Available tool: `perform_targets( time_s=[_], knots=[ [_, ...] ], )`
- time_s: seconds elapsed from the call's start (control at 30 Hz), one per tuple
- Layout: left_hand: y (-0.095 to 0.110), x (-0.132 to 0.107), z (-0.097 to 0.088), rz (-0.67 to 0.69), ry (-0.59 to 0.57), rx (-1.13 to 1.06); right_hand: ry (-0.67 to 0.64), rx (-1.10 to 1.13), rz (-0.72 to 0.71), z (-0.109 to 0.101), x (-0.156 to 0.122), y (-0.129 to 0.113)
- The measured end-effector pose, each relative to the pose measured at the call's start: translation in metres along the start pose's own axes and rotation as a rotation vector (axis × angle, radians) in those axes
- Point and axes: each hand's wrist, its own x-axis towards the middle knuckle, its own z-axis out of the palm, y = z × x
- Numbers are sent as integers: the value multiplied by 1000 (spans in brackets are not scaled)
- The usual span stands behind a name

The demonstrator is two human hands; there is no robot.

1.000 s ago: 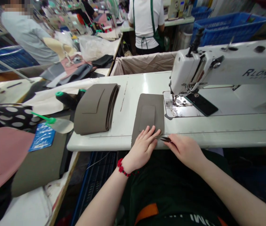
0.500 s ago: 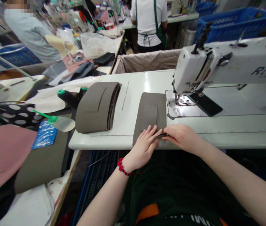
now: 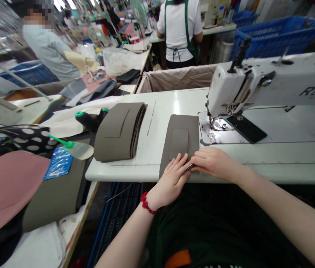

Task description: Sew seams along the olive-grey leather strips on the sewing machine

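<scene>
My left hand [image 3: 174, 178] lies with fingers stretched out over the near end of a flat grey-brown panel [image 3: 166, 149]. A smaller rectangular patch [image 3: 179, 143] of the same colour sits on that panel, its near end just past my fingertips. Closed around a slim dark metal tool [image 3: 189, 167] is my right hand [image 3: 214, 162], at the panel's near right corner. The tool's tip points left to my left thumb and index finger; whether it is snips or tweezers I cannot tell. To the left rests a stack of similar grey-brown panels [image 3: 115, 137].
A white sewing machine [image 3: 227, 87] stands on the right, with a dark phone [image 3: 248, 129] by its needle plate. Left are thread cones [image 3: 86, 120], a green-spouted bottle [image 3: 80, 149] and pink material [image 3: 9, 186]. Beyond the table are a cloth-lined bin [image 3: 179, 79] and a person [image 3: 181, 33].
The view has shifted slightly, so everything sits a little lower and further right. My right hand and the tool have edged left, closer to my left hand, which stays on the panel.
</scene>
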Motion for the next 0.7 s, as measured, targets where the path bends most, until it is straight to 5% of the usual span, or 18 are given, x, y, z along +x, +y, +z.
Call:
perform_targets(
  time_s=[0.37,0.57,0.7],
  knots=[
    [1,0,-1,-16,1,-83,53,121,6,-3,5,-1],
    [1,-4,-19,-186,58,-629,322,446,541,-8,-11,-1],
    [-10,-6,-20,-343,174,-966,312,448,677,-2,-25,2]
  ],
)
